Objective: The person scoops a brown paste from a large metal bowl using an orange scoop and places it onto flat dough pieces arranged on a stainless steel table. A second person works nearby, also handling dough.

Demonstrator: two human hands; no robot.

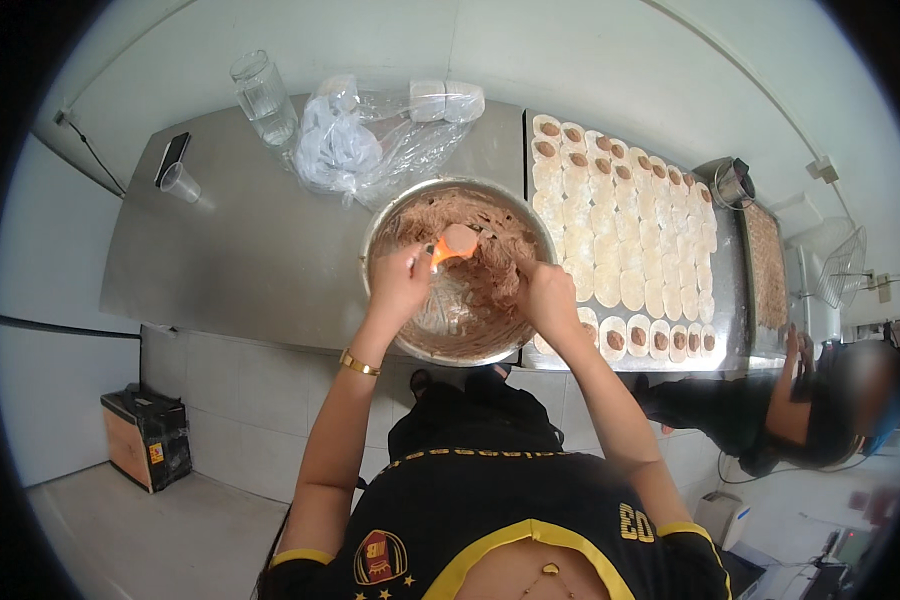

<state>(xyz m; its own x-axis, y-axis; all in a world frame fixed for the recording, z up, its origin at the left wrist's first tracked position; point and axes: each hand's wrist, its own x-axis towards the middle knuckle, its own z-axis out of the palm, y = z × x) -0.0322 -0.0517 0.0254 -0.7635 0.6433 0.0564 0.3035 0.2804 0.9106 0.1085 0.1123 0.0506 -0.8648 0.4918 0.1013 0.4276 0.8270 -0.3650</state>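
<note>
A wide metal mixing bowl (pixel 378 215) stands at the table's front edge before me, its inside smeared with pinkish-brown ground filling (pixel 490 285). Over the bowl my left hand (pixel 400 285) is closed round the handle of a small orange scoop (pixel 453 252), which holds a rounded lump of filling. My right hand (pixel 548 298) is closed at the bowl's right side, its fingers reaching in over the rim beside the filling. What those fingers grip is hidden. To the right, rows of pale dough wrappers (pixel 630 235) overlap; several in the far and near rows carry dabs of filling.
On the metal table (pixel 230 260) are a glass jar (pixel 265 100), a clear cup (pixel 180 183), a phone (pixel 173 158) and a plastic bag (pixel 340 140). At the right are a metal pot (pixel 735 183), a filled tray (pixel 766 265) and another person (pixel 770 405). A box (pixel 147 437) stands on the floor.
</note>
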